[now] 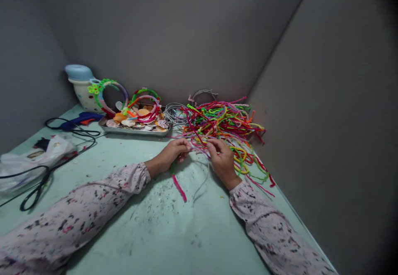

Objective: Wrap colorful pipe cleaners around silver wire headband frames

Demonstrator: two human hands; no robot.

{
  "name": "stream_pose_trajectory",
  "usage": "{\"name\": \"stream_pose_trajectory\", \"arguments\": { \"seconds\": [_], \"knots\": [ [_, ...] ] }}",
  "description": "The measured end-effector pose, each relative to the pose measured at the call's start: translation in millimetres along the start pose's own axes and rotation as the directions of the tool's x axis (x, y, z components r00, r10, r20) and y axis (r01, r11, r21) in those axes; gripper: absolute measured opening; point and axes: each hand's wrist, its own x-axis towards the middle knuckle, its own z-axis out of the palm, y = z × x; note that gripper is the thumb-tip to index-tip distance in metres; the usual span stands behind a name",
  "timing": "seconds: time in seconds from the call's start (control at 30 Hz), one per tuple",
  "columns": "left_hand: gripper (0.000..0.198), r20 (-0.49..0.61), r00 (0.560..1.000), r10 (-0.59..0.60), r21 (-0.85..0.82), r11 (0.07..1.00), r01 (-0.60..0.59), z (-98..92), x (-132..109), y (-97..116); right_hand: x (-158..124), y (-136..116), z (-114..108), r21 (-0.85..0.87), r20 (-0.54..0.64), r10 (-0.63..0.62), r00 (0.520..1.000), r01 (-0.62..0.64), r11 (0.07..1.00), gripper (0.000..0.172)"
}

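My left hand (175,152) is closed in a pinch near the middle of the table. From under it a pipe cleaner (179,188) hangs down, green near the fingers and pink at its end. My right hand (222,159) is also closed, thumb against fingers, at the front of a heap of coloured pipe cleaners (224,119). Between the hands a thin grey wire (207,171) curves down to the tabletop. A pale purple strand runs from the left fingertips toward the right ones. What exactly lies inside the right fingers is too small to make out.
A metal tray (137,132) holds shells and wrapped rings. Left of it are a blue glue gun (81,119), a white pot with a blue lid (82,86), a black cable (46,175) and a plastic bag (52,148). Coiled grey wire (177,114) sits beside the heap. Grey panels enclose the table.
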Motion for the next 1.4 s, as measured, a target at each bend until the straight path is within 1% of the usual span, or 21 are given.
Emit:
{"name": "stream_pose_trajectory", "arguments": {
  "seconds": [0.07,0.13,0.17,0.23,0.3,0.33,0.37,0.43,0.47,0.5,0.53,0.6,0.7,0.73,0.77,0.83,1.03,1.23,1.4],
  "knots": [
    [0.011,-0.040,0.999,0.017,-0.004,1.000,-0.017,-1.2,1.1,0.0,1.7,-3.2,-3.4,-0.010,-0.123,0.072,0.990,-0.074,0.997,0.021],
    [0.011,-0.082,0.996,0.043,-0.007,0.999,-0.044,-1.5,1.6,0.1,3.5,-8.9,-5.9,0.010,-0.141,0.129,0.982,-0.129,0.992,0.026],
    [0.011,-0.097,0.994,0.057,-0.009,0.998,-0.058,-1.3,1.7,0.3,4.2,-12.4,-6.2,0.022,-0.108,0.148,0.983,-0.146,0.989,0.028],
    [0.012,-0.111,0.991,0.074,-0.012,0.997,-0.076,-0.7,1.3,0.5,4.8,-19.2,-4.2,0.028,0.008,0.161,0.987,-0.161,0.987,0.030],
    [0.012,-0.102,0.992,0.075,-0.013,0.997,-0.076,0.1,0.6,0.3,4.4,-23.5,0.5,0.068,0.145,0.190,0.971,-0.202,0.977,0.032],
    [0.013,-0.093,0.993,0.073,-0.012,0.997,-0.074,0.6,0.1,0.1,3.9,-24.3,3.3,0.116,0.211,0.240,0.948,-0.268,0.956,0.033],
    [0.013,-0.080,0.994,0.069,-0.009,0.998,-0.070,1.2,-0.3,-0.1,3.4,-24.3,6.0,0.177,0.279,0.306,0.910,-0.362,0.915,0.034],
    [0.014,-0.058,0.996,0.063,-0.002,0.998,-0.064,2.5,-1.2,-0.6,2.5,-22.6,10.1,0.302,0.395,0.429,0.812,-0.556,0.774,0.033],
    [0.014,-0.043,0.997,0.057,0.003,0.998,-0.057,3.4,-1.7,-0.6,2.2,-21.4,11.3,0.355,0.443,0.467,0.765,-0.628,0.692,0.031],
    [0.014,-0.033,0.998,0.053,0.011,0.999,-0.053,4.2,-2.3,-0.5,2.1,-20.2,12.0,0.397,0.479,0.490,0.729,-0.677,0.620,0.029],
    [0.014,-0.025,0.998,0.049,0.022,0.999,-0.049,5.1,-3.0,-0.2,1.9,-19.2,12.3,0.428,0.505,0.501,0.703,-0.708,0.562,0.027],
    [0.014,-0.019,0.999,0.047,0.049,0.998,-0.046,6.5,-4.4,0.6,1.3,-17.7,12.4,0.463,0.540,0.518,0.664,-0.748,0.475,0.025],
    [0.015,-0.008,0.998,0.056,0.072,0.996,-0.055,7.3,-5.7,0.7,-1.0,-16.0,13.6,0.474,0.588,0.543,0.599,-0.799,0.369,0.026],
    [0.015,0.000,0.998,0.060,0.073,0.996,-0.060,7.2,-5.7,0.1,-2.1,-15.5,14.3,0.479,0.596,0.546,0.589,-0.806,0.346,0.026],
    [0.015,0.008,0.998,0.063,0.076,0.995,-0.064,7.0,-5.5,-0.8,-3.2,-15.0,15.2,0.489,0.596,0.547,0.587,-0.806,0.333,0.026],
    [0.016,0.014,0.998,0.067,0.090,0.994,-0.068,6.3,-4.9,-3.0,-5.2,-14.4,16.8,0.507,0.581,0.550,0.600,-0.795,0.333,0.025],
    [0.017,0.002,0.999,0.042,0.168,0.985,-0.042,4.9,-3.1,-6.8,-7.9,-15.8,19.6,0.509,0.514,0.568,0.643,-0.761,0.402,0.021],
    [0.018,-0.013,1.000,-0.003,0.157,0.988,0.005,5.3,-1.7,-6.9,-9.4,-14.5,22.8,0.499,0.465,0.576,0.672,-0.736,0.457,0.022],
    [0.016,-0.039,0.999,-0.029,0.145,0.989,0.034,5.8,-1.5,-4.6,-11.0,-13.6,24.0,0.515,0.455,0.569,0.685,-0.724,0.459,0.023]
  ]
}}
